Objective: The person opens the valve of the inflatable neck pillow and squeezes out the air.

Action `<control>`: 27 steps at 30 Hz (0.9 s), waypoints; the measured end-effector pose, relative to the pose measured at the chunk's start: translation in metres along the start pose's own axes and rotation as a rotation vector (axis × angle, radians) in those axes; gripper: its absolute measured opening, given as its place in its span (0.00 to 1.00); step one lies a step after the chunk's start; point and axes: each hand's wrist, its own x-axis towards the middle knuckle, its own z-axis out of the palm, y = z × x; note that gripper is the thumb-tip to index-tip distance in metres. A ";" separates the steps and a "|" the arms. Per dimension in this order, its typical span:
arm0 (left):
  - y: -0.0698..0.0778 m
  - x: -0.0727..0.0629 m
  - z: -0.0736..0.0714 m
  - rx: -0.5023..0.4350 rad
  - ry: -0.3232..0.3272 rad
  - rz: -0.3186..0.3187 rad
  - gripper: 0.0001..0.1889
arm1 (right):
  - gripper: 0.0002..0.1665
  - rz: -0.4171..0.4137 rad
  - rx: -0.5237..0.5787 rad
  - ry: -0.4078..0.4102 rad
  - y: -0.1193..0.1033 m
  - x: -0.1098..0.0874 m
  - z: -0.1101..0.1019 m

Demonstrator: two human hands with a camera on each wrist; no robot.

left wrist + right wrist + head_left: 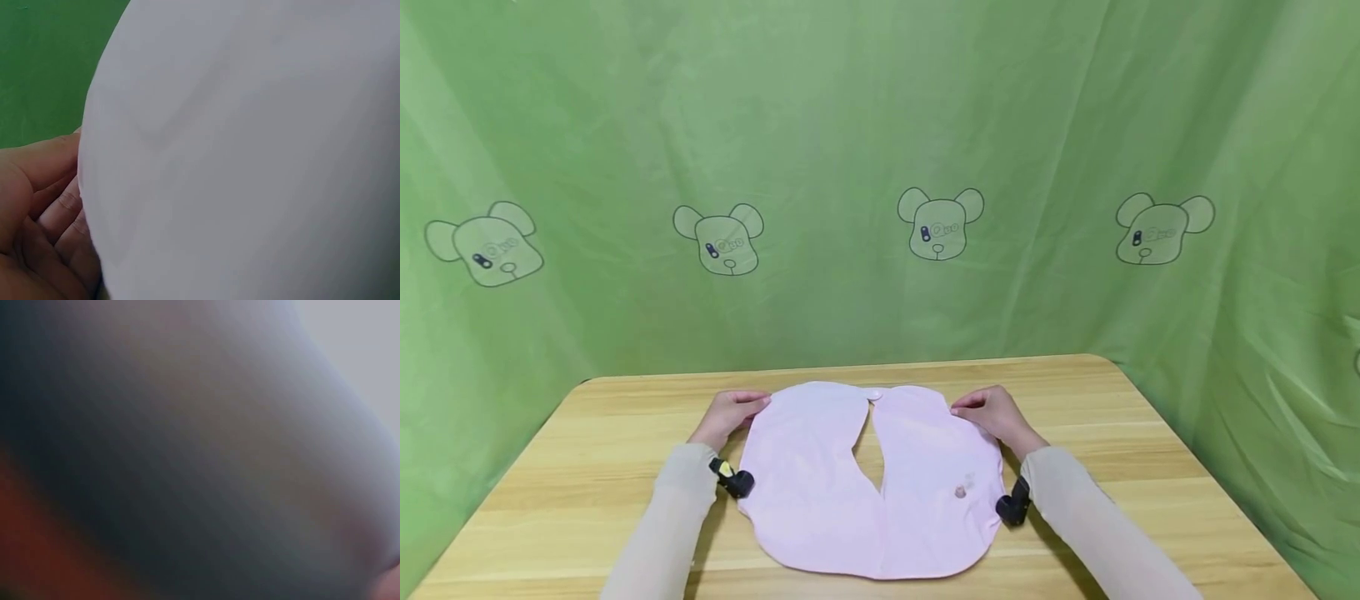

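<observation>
A pale pink baby bib [808, 475] is spread out in front of me, held up at its sides. A snap fastener [876, 394] joins its two top ends, above a narrow gap in the middle. At the upper left edge, my left hand [730, 414] pinches the fabric. My right hand [997, 414] pinches the upper right edge between thumb and fingers. In the left wrist view the bib [237, 156] hides the fingertips of the left hand [47, 219]. Blurred cloth [250, 425] fills most of the right wrist view. A small print [961, 491] marks the right half.
A wooden table [587, 475] lies under the bib, with rounded far corners. Behind it hangs a green curtain [831, 108] printed with bear heads. Black wrist cameras [1013, 506] sit on both wrists, close to the bib's sides.
</observation>
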 end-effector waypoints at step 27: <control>-0.007 0.000 0.002 -0.011 0.081 0.030 0.19 | 0.11 0.088 0.149 0.027 0.009 0.000 -0.006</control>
